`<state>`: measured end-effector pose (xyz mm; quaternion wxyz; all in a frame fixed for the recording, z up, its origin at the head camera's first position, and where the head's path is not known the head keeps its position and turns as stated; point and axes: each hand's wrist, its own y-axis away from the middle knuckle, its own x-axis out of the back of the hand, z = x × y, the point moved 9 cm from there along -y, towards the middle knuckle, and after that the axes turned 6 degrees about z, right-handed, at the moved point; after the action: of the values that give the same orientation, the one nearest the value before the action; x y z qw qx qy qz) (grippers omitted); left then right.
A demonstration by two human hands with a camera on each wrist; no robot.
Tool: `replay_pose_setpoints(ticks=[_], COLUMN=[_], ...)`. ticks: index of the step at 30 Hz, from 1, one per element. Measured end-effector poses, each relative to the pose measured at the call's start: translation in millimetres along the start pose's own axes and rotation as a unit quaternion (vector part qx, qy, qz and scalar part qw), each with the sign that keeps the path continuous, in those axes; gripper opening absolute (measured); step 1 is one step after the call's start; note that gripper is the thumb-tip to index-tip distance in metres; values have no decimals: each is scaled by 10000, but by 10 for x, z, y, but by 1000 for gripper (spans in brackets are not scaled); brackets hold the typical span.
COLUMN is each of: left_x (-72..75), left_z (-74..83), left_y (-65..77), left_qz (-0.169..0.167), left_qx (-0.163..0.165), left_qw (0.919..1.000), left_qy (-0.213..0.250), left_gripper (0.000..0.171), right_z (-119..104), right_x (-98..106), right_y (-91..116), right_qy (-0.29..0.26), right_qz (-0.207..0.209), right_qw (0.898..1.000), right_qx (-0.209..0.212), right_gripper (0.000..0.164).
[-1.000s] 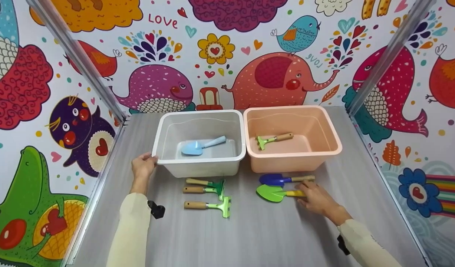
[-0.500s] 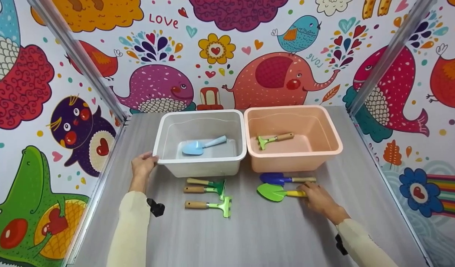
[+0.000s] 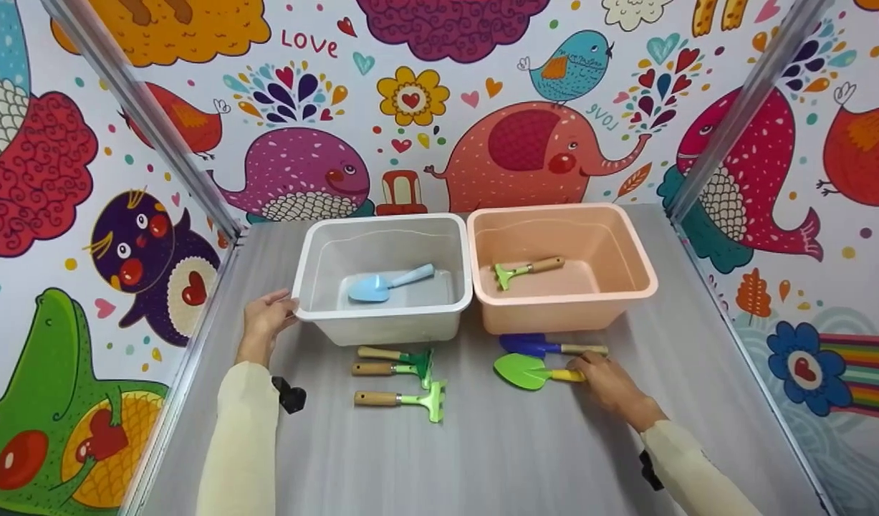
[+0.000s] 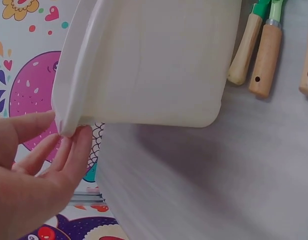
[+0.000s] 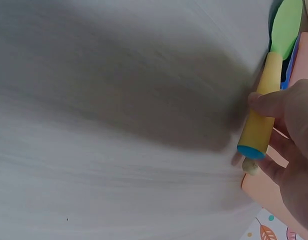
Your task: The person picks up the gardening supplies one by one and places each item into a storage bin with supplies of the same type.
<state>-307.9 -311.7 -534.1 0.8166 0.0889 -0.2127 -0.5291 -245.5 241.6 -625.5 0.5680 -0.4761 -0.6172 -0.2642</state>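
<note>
At the front left corner of the off-white tub (image 3: 382, 314), my left hand (image 3: 266, 319) pinches the rim, thumb on one side and fingers on the other in the left wrist view. My right hand (image 3: 618, 383) holds the yellow handle (image 5: 264, 107) of a lime-green hand trowel (image 3: 521, 371), its thumb across the handle. Just behind that lies a blue trowel (image 3: 518, 345) with a wooden handle, partly covered by the green blade in the right wrist view. A light blue trowel (image 3: 370, 288) lies inside the off-white tub.
A peach tub (image 3: 568, 298) stands against the off-white one and holds a small green rake (image 3: 529, 269). In front of the off-white tub lie more wooden-handled tools, among them a light green rake (image 3: 378, 398) and a dark green tool (image 3: 382, 353). Patterned walls enclose the table (image 3: 482, 459).
The left wrist and sleeve have swung slightly left, with the fingers staying at the tub's corner. The right hand keeps the green trowel in nearly the same place. The head view shifts a little.
</note>
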Motion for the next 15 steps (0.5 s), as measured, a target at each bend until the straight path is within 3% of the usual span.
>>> replay_pose_setpoints(ticks=[7, 15], left_x=[-19, -34], left_z=[59, 16], left_y=[-21, -25], left_qz=[282, 381], left_qx=[-198, -100], left_qw=[9992, 9984], left_qy=[-195, -415], left_gripper=[48, 49], right_z=[-4, -14], right_x=[-37, -70], right_y=[-30, 7], right_qy=[100, 305], right_qz=[-233, -326], right_qw=[9997, 9989], right_qx=[-27, -137], right_gripper=[28, 28])
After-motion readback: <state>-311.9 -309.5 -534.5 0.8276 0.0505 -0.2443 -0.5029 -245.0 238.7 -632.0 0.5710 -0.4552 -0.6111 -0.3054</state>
